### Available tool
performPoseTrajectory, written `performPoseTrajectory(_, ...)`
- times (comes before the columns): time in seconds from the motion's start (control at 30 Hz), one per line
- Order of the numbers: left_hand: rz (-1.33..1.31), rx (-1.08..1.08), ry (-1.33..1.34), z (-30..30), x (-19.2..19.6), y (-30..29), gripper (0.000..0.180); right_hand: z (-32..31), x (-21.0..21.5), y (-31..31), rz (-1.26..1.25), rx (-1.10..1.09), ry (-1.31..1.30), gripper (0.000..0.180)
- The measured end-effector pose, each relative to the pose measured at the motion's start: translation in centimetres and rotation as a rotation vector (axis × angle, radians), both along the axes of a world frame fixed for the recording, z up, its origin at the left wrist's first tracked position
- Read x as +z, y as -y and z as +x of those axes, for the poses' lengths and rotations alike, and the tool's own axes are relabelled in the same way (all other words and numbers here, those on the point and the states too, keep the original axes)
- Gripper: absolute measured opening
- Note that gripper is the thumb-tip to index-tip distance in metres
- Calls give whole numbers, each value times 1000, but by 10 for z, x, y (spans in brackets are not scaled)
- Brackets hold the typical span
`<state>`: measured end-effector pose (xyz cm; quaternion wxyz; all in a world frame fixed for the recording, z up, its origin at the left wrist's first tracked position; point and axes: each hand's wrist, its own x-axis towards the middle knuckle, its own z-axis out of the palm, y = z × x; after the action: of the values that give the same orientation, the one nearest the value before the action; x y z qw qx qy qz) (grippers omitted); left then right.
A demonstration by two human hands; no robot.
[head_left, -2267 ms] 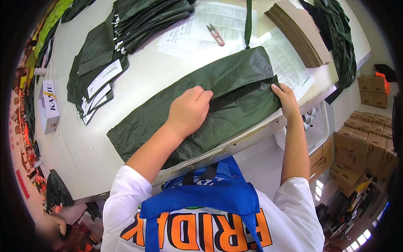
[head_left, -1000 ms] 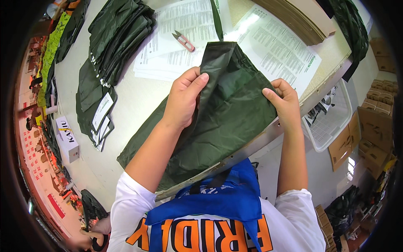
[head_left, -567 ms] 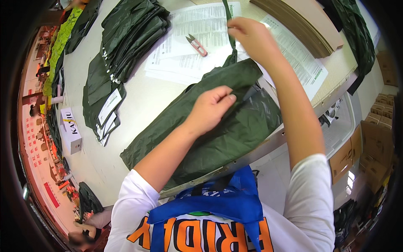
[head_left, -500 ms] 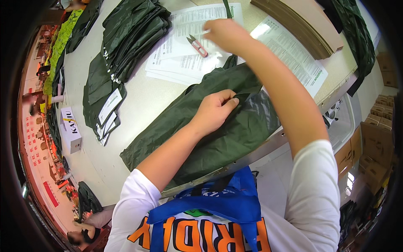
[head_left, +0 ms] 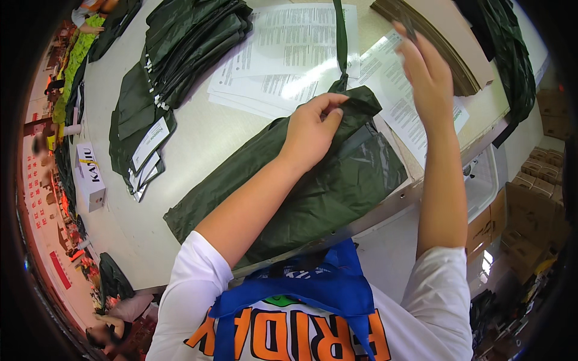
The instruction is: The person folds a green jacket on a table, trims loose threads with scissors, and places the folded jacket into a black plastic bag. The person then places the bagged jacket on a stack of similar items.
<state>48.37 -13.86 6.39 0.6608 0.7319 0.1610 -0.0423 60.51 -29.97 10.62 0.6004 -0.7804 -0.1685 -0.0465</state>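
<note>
A folded dark green sheet of thin, shiny fabric [head_left: 325, 198] lies along the table's near edge. My left hand [head_left: 310, 129] rests on it, thumb and fingers closed on its raised upper edge. My right hand [head_left: 430, 81] is lifted above the printed sheets on the right, blurred by motion. Its fingers are closed round small thread snips [head_left: 410, 25], of which only a dark, narrow part shows. Beyond my left hand, a green strap [head_left: 341, 39] runs up from a gathered end of the fabric.
White printed sheets [head_left: 259, 90] lie on the pale table [head_left: 198, 135]. A stack of dark green folded pieces [head_left: 189, 51] with white tags is at the left, near a small white box [head_left: 90, 177]. Cardboard sheets [head_left: 433, 45] are piled at the far right. A person [head_left: 111, 328] sits at lower left.
The thread snips have left the printed sheets and are now in my right hand, which has swung to the right. My left hand has raised the fabric's edge.
</note>
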Motion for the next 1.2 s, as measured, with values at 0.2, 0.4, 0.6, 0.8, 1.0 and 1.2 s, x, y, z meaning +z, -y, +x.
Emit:
performPoseTrajectory(0.2,-288,111,-73,3,14,4,20,-90,-29,33,-239,48,25,29)
performPoseTrajectory(0.4,-295,102,-77,-1,30,11,18,-72,-30,20,-251,84,287,28)
performPoseTrajectory(0.6,-329,80,-97,-4,34,13,18,-77,-29,10,-170,41,282,27)
performPoseTrajectory(0.8,-328,77,-109,-6,31,12,18,-73,-44,16,-59,-114,241,20)
performPoseTrajectory(1.0,-26,-249,-32,-6,27,15,23,-65,-94,60,-286,-334,-147,35)
performPoseTrajectory(1.2,777,-221,277,14,9,-33,37,-124,-85,85,-380,-502,-117,56)
